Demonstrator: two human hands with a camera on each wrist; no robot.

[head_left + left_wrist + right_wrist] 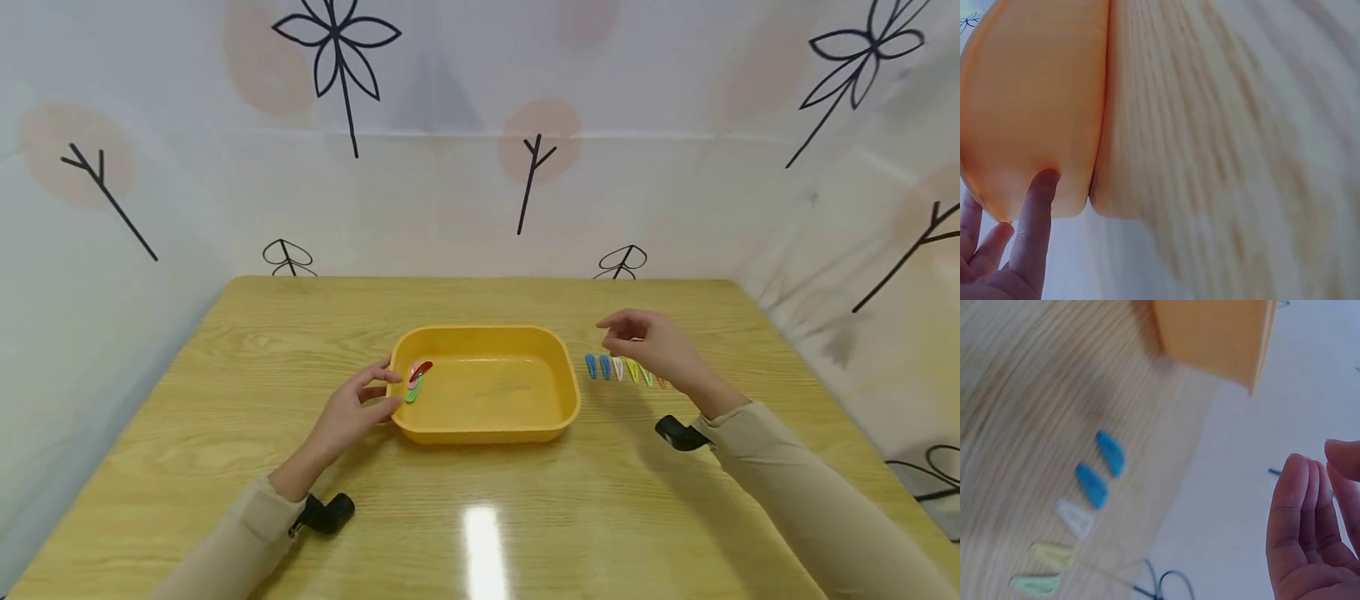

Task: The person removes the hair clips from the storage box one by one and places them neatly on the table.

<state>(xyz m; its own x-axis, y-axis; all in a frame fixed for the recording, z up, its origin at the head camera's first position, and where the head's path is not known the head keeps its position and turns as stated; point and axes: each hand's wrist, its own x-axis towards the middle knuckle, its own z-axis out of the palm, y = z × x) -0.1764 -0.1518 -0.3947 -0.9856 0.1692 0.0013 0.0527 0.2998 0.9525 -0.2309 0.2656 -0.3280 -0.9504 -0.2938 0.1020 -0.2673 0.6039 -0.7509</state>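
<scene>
A yellow tray (487, 436) stands on the table, with a red hair clip (422, 370), a green hair clip (414, 391) and pink ones at its left end. My left hand (352, 408) rests against the tray's left end, fingertips at the rim; in the left wrist view a finger (1035, 228) touches the outer wall. My right hand (654, 343) is raised over a row of snap hair clips, its fingers loosely bent, with nothing visible between them. The row has blue clips (1110, 453), a white clip (1074, 519), a yellow clip (1052, 555), green and orange.
The wooden table (247, 358) reaches back to a pale wall cloth (450, 200) with printed flowers and twigs. The hair clip row lies just right of the tray. A black camera (678, 433) is strapped to the right wrist, another (330, 512) to the left.
</scene>
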